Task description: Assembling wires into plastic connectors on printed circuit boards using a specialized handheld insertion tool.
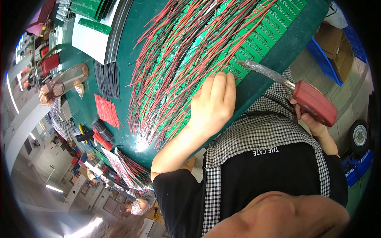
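**Left grip (214,99) on green circuit boards (278,28), right grip (312,124) around red-handled, silvery-shafted tool (314,103)**

Well left of the left grip, a bundle of thin black wires (107,79) lies beyond a bundle of short red wires (106,111) on the dark green table (302,35). Nearer, long red and black wires (174,63) spread across the boards. The left grip rests at their near edge; whether it pinches anything, I cannot tell. Right of it, the tool's tip sits just beside its fingertips, the right grip wrapped about the handle.

Left hand (214,101) on green circuit boards (278,27) strewn with red and black wires (186,51); right hand (311,121) grips 1 red-handled tool (316,103); green desk (141,16) beneath boards.
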Demonstrator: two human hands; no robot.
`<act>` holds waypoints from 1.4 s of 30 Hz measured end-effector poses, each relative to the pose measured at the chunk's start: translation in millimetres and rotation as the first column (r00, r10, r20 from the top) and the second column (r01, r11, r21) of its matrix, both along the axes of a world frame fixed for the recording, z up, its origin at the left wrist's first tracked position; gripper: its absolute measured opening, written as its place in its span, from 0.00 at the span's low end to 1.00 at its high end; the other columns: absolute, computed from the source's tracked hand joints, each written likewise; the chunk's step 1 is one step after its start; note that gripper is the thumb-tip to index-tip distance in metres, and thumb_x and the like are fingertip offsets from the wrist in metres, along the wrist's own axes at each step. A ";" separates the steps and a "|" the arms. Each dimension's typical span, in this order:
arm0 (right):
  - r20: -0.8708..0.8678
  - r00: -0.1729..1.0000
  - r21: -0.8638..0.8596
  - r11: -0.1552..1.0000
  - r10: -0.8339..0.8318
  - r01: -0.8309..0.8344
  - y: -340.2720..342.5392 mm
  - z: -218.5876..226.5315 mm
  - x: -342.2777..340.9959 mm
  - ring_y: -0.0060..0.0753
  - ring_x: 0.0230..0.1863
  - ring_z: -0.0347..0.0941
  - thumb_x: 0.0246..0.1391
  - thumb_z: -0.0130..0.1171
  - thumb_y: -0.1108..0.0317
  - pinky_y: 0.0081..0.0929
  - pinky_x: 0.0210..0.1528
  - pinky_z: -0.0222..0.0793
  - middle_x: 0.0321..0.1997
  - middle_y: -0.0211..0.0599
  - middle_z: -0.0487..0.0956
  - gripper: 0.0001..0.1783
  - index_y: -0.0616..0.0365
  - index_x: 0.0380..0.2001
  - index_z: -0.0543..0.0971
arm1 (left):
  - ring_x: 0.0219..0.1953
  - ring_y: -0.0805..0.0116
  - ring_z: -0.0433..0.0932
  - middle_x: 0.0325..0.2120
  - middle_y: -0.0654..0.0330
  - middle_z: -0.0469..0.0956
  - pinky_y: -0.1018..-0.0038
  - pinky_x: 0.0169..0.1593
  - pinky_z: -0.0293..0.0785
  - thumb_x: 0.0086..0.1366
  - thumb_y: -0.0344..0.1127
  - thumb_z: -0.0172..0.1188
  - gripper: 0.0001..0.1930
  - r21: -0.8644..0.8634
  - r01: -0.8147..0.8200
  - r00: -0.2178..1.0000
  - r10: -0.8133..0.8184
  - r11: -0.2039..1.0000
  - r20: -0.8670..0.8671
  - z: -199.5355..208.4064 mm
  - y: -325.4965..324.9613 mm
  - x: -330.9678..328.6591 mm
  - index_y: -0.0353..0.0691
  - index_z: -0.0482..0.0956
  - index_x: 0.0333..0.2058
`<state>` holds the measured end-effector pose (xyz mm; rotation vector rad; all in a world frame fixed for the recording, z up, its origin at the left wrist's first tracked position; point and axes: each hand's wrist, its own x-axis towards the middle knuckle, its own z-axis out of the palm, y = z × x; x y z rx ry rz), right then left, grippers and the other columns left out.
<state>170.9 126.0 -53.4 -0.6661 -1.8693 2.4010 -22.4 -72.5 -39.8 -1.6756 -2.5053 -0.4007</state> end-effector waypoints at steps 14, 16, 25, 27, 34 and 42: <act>-0.022 0.999 0.002 0.999 0.040 -0.040 9.7 1.8 -5.3 0.16 0.27 0.68 0.40 0.63 0.64 0.12 0.30 0.64 0.33 0.37 0.76 0.37 0.71 0.52 0.61 | 0.22 0.72 0.68 0.22 0.61 0.66 0.82 0.21 0.67 0.44 0.27 0.52 0.13 0.044 0.077 0.994 -0.073 0.996 -0.079 -5.9 13.1 -7.2 0.31 0.73 0.32; -0.071 0.994 0.213 0.974 0.088 -0.072 11.3 -3.6 -3.1 0.18 0.28 0.70 0.40 0.63 0.63 0.15 0.34 0.66 0.32 0.35 0.76 0.37 0.72 0.51 0.62 | 0.22 0.72 0.68 0.22 0.60 0.67 0.82 0.21 0.67 0.44 0.27 0.53 0.12 0.059 0.069 0.995 -0.064 0.996 -0.082 -6.0 13.7 -7.2 0.31 0.73 0.32; -0.121 0.954 0.634 0.761 0.276 -0.140 16.7 4.4 -9.0 0.41 0.44 0.73 0.38 0.62 0.62 0.28 0.44 0.67 0.47 0.50 0.72 0.33 0.70 0.47 0.67 | 0.23 0.71 0.68 0.22 0.60 0.67 0.82 0.21 0.68 0.45 0.26 0.53 0.12 0.026 0.062 0.994 -0.060 0.998 -0.089 -4.8 11.1 -5.2 0.30 0.72 0.31; -0.134 0.936 0.684 0.714 0.325 -0.150 20.0 2.9 -10.9 0.34 0.40 0.72 0.39 0.63 0.62 0.22 0.39 0.67 0.44 0.47 0.72 0.36 0.70 0.50 0.63 | 0.23 0.71 0.68 0.22 0.60 0.67 0.82 0.21 0.67 0.45 0.26 0.53 0.12 0.025 0.061 0.994 -0.058 0.998 -0.089 -4.2 11.3 -4.9 0.30 0.72 0.31; -0.024 0.999 0.051 0.998 0.032 -0.031 8.2 -1.6 1.5 0.15 0.24 0.65 0.39 0.64 0.61 0.12 0.27 0.62 0.35 0.37 0.75 0.39 0.70 0.52 0.61 | 0.26 0.66 0.71 0.28 0.57 0.70 0.77 0.28 0.70 0.43 0.22 0.54 0.16 -0.057 -0.010 1.000 0.011 0.998 0.026 4.1 11.9 0.5 0.31 0.74 0.35; 0.016 1.000 -0.014 1.000 0.013 -0.013 8.5 -1.1 5.4 0.20 0.22 0.62 0.44 0.60 0.54 0.16 0.25 0.60 0.45 0.41 0.71 0.35 0.64 0.51 0.62 | 0.24 0.69 0.70 0.24 0.59 0.69 0.79 0.24 0.69 0.43 0.24 0.55 0.14 0.019 -0.019 0.999 0.019 1.000 0.027 3.1 15.5 -1.3 0.32 0.74 0.33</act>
